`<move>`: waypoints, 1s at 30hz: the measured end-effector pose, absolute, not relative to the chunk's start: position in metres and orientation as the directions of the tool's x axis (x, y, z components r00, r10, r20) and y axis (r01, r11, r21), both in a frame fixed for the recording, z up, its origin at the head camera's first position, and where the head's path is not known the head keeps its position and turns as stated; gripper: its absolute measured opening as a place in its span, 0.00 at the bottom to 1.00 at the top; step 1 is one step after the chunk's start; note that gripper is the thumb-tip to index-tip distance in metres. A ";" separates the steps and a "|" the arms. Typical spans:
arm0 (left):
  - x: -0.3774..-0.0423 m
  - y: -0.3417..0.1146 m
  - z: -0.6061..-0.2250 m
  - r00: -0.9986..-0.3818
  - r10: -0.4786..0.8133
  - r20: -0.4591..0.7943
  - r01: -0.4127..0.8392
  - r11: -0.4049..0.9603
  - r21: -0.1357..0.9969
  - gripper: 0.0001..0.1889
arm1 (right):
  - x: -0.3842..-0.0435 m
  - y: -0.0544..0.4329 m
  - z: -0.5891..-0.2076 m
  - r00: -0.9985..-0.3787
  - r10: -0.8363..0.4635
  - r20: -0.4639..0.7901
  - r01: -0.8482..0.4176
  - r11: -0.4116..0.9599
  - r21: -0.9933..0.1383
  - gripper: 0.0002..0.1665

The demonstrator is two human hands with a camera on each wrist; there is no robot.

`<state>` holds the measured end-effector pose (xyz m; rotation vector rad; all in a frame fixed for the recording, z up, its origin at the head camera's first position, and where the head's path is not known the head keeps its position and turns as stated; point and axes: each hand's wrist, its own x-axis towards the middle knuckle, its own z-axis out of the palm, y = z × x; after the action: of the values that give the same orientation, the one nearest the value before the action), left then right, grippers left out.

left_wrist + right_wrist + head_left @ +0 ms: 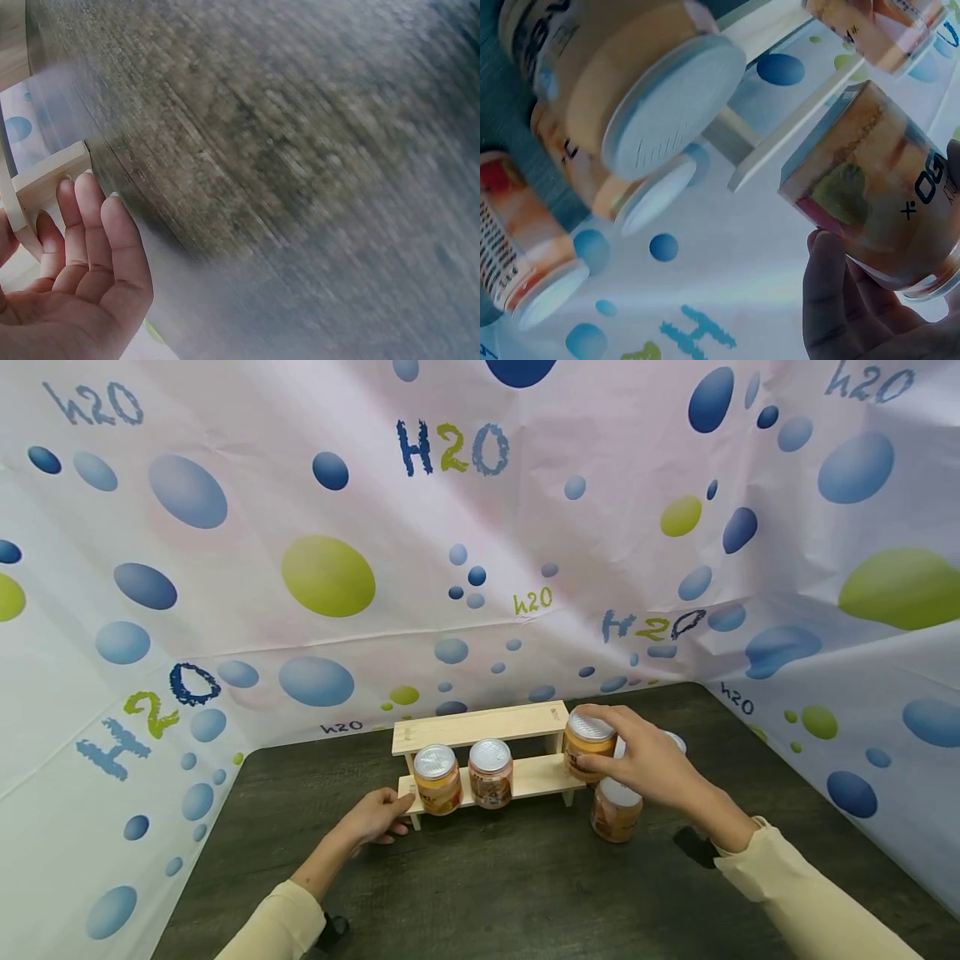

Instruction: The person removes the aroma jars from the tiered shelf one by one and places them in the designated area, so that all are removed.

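Observation:
My right hand [651, 758] grips an orange-labelled can [590, 747] with a silver lid, held at the right end of a two-step wooden shelf [480, 727]. In the right wrist view, its fingers and thumb wrap the can [877, 195] near its lid end. Two similar cans, one orange [438, 783] and one pinkish-brown [492, 777], stand upright on the lower step's left half. My left hand [375, 817] pinches the left end of that step. In the left wrist view, thumb and index finger lie on either side of the wooden plank [52, 172], the other fingers loosely bent.
Another can [617, 814] stands on the dark table [480, 893] just below the held one. Behind my right hand a further silver lid [675, 742] shows. Several cans [532, 240] appear at the left of the right wrist view. A patterned sheet [420, 552] hangs behind the table.

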<state>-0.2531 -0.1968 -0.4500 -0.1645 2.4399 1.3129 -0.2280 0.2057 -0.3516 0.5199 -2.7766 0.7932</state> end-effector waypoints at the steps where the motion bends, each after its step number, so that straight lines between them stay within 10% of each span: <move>1: -0.253 -0.197 -0.450 -0.927 0.069 -0.369 -0.270 0.561 0.783 0.17 | -0.227 0.208 -0.351 -0.917 -0.271 0.292 -0.384 0.797 -0.466 0.40; 30: -0.253 -0.198 -0.450 -0.928 0.074 -0.365 -0.264 0.561 0.785 0.17 | -0.204 0.273 -0.354 -0.933 -0.164 0.319 -0.303 0.838 -0.453 0.42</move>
<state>-0.2529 -0.1976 -0.4503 -0.1548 2.4410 1.3139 -0.2044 0.2728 -0.3545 0.3561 -2.7501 0.7426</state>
